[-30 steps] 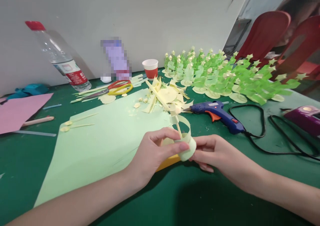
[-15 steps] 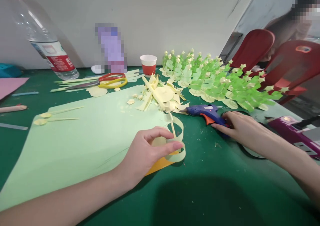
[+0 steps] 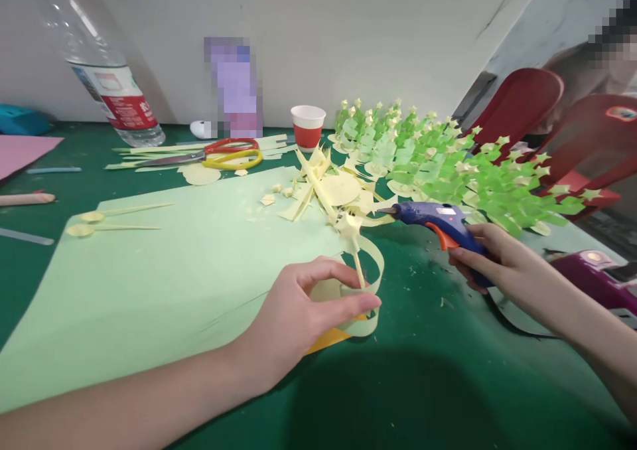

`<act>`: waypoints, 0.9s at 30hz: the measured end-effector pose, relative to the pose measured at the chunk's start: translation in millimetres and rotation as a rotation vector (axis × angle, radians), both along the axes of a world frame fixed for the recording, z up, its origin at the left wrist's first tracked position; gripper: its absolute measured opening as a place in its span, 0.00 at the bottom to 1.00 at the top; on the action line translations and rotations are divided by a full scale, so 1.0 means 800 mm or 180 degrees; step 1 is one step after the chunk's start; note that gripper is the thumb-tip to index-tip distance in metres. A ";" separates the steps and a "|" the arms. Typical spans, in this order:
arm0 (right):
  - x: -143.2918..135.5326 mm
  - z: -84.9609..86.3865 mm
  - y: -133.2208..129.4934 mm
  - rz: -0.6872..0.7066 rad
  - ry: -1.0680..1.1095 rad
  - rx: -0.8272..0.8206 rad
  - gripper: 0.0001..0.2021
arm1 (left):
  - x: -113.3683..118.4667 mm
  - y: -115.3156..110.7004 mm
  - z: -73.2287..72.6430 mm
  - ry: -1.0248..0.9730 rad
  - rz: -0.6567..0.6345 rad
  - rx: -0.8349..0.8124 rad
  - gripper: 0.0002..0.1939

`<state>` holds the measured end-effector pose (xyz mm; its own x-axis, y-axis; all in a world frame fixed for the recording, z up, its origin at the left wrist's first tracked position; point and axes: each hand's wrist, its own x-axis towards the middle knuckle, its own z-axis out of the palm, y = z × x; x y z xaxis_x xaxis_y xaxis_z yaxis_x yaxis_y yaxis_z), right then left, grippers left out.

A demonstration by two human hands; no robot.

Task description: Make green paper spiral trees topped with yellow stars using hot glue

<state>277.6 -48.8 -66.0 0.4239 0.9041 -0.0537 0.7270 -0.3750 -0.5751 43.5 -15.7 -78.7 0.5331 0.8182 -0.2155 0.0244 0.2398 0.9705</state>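
My left hand (image 3: 318,310) pinches a pale green paper strip (image 3: 377,254) that curls into loops around a thin yellow paper stem (image 3: 359,269). A small paper star (image 3: 348,225) tops that stem. Under the hand lies a piece of orange paper (image 3: 328,339). My right hand (image 3: 490,257) is closed round the handle of a blue hot glue gun (image 3: 438,218) with an orange trigger (image 3: 442,236). Its nozzle points left, above the yellow paper scraps (image 3: 338,190). A large light green paper sheet (image 3: 199,271) spreads beneath my left forearm, with two thin yellow stems with round ends (image 3: 92,218) on it.
Scissors (image 3: 231,154) lie on paper strips at the back, near a water bottle (image 3: 114,98) and a red-white paper cup (image 3: 307,128). Many green paper plants with stars (image 3: 448,151) stand back right. A purple device (image 3: 587,274) sits at right; a person is beyond red chairs (image 3: 527,108).
My right hand has lifted the glue gun off the table by its handle. My left hand still holds the strip and stem in nearly the same place; the view has shifted slightly.
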 end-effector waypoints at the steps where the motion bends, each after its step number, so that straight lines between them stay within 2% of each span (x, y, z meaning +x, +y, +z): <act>1: -0.003 0.001 0.001 -0.0015 0.0417 -0.0105 0.19 | 0.000 0.000 0.000 0.0030 0.0009 -0.0023 0.09; 4: -0.011 0.003 0.002 -0.0070 0.1526 -0.0360 0.20 | 0.000 0.001 -0.002 0.0074 0.0025 -0.0027 0.10; 8: -0.013 0.001 -0.002 -0.0159 0.2327 -0.0286 0.16 | -0.001 0.003 -0.004 0.0113 0.0005 0.0002 0.10; 13: -0.015 -0.001 -0.004 -0.0407 0.2774 -0.0165 0.14 | 0.000 0.002 -0.004 0.0216 0.0033 -0.0025 0.10; 18: -0.019 0.000 -0.005 -0.0479 0.2842 -0.0151 0.12 | -0.001 0.006 0.001 0.0001 0.0091 -0.0302 0.09; 21: -0.020 -0.001 -0.004 -0.0429 0.2864 -0.0130 0.11 | 0.001 0.026 0.006 -0.0202 0.0097 -0.0233 0.09; 24: -0.019 -0.002 -0.003 -0.0420 0.2916 -0.0158 0.10 | 0.010 0.059 0.010 -0.0475 0.0240 -0.0133 0.09; 27: -0.018 -0.002 -0.002 -0.0434 0.2973 -0.0149 0.08 | 0.024 0.091 0.012 -0.0687 0.0065 -0.0247 0.09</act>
<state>262.8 -50.4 -67.8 0.2929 0.8383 -0.4599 -0.0719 -0.4603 -0.8849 62.8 56.7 -69.3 0.5572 0.8146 -0.1610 -0.1875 0.3123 0.9313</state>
